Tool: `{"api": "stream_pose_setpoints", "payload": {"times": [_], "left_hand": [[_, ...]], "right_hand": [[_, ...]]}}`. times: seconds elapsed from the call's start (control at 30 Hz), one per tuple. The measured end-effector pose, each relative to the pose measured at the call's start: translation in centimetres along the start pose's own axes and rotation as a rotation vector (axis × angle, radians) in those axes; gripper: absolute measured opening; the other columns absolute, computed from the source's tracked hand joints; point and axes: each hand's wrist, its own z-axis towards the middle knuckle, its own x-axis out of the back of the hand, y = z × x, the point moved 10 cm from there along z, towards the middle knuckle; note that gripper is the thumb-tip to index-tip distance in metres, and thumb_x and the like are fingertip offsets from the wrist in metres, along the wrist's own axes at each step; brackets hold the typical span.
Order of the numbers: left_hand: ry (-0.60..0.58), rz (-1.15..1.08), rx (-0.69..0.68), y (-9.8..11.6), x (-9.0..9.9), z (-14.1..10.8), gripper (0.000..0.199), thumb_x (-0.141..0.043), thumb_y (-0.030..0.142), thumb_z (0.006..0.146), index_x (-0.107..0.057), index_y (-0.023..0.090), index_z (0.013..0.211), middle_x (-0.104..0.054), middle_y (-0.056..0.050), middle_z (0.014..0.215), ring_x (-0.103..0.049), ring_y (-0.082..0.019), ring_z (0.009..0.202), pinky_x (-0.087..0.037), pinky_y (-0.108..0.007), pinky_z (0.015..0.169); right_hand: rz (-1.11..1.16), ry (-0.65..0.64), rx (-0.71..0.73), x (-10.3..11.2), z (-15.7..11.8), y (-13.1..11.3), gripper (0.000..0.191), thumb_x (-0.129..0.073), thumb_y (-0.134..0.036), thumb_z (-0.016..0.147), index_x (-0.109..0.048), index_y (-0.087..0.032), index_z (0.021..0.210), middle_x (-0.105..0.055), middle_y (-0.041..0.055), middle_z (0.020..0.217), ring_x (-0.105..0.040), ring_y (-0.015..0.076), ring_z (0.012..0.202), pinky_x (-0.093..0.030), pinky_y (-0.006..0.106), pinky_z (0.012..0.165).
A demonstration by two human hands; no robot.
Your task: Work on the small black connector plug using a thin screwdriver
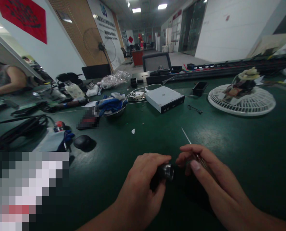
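Note:
My left hand point(143, 179) is wrapped round a dark cylinder with a shiny metal rim point(167, 172), its open end facing right. The palm and fingers hide the rest of it, so its kind is unclear. To the right, my right hand point(212, 176) grips a screwdriver point(186, 136) by the handle. The thin metal shaft points up and away to the left, apart from the cylinder. Both hands are low over the near part of the green table point(118, 141).
A disc drive point(164, 96) lies ahead, with a white fan grille point(241, 104) carrying a motor to its right. At left are a black mouse point(83, 142), a bowl with blue-white cloth point(112, 104) and black cables point(20, 128). A person point(10, 78) sits far left.

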Motion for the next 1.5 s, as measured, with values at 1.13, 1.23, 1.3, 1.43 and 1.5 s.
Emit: {"api": "stream_pose_setpoints", "payload": {"times": [1.13, 1.23, 1.3, 1.43, 1.5], "left_hand": [[-0.055, 0.090, 0.074, -0.4, -0.8, -0.3, 0.015, -0.070, 0.013, 0.079, -0.066, 0.025, 0.086, -0.067, 0.005, 0.071, -0.060, -0.015, 0.063, -0.041, -0.029, 0.058], [-0.057, 0.079, 0.073, -0.5, -0.8, -0.3, 0.015, -0.068, 0.011, 0.078, -0.066, 0.024, 0.084, -0.068, 0.005, 0.071, -0.060, -0.015, 0.064, -0.040, -0.029, 0.059], [-0.065, 0.071, 0.065, -0.5, -0.9, -0.3, 0.015, -0.066, 0.009, 0.078, -0.065, 0.024, 0.082, -0.069, 0.006, 0.071, -0.060, -0.015, 0.063, -0.040, -0.030, 0.060], [-0.075, 0.049, 0.029, -0.2, -1.0, -0.3, 0.016, -0.063, 0.008, 0.078, -0.064, 0.023, 0.083, -0.070, 0.007, 0.073, -0.062, -0.014, 0.064, -0.040, -0.031, 0.063], [-0.069, 0.042, 0.011, -0.1, -1.1, -0.3, 0.016, -0.062, 0.008, 0.077, -0.064, 0.023, 0.084, -0.070, 0.007, 0.073, -0.062, -0.013, 0.063, -0.040, -0.031, 0.064]], "right_hand": [[-0.016, -0.208, 0.535, -2.3, -1.7, -6.1, 0.018, -0.051, -0.005, 0.086, -0.062, -0.019, 0.082, -0.064, 0.0015, 0.068, -0.063, 0.0161, 0.070, -0.047, 0.034, 0.070], [0.006, -0.137, 0.565, -1.9, -2.2, -6.3, 0.022, -0.049, -0.004, 0.088, -0.062, -0.021, 0.091, -0.065, 0.0014, 0.072, -0.063, 0.0162, 0.069, -0.046, 0.035, 0.068], [-0.004, -0.090, 0.584, -1.6, -2.5, -6.2, 0.022, -0.048, -0.005, 0.093, -0.062, -0.022, 0.096, -0.067, 0.0031, 0.075, -0.064, 0.0177, 0.071, -0.047, 0.038, 0.070], [0.026, -0.228, 0.540, -2.7, -2.3, -5.4, 0.027, -0.046, -0.017, 0.099, -0.057, -0.020, 0.075, -0.061, 0.0011, 0.062, -0.059, 0.0153, 0.064, -0.045, 0.036, 0.068], [0.052, -0.275, 0.517, -3.1, -2.0, -5.3, 0.033, -0.044, -0.024, 0.101, -0.056, -0.019, 0.071, -0.059, 0.0012, 0.060, -0.057, 0.0148, 0.063, -0.045, 0.034, 0.067]]}}
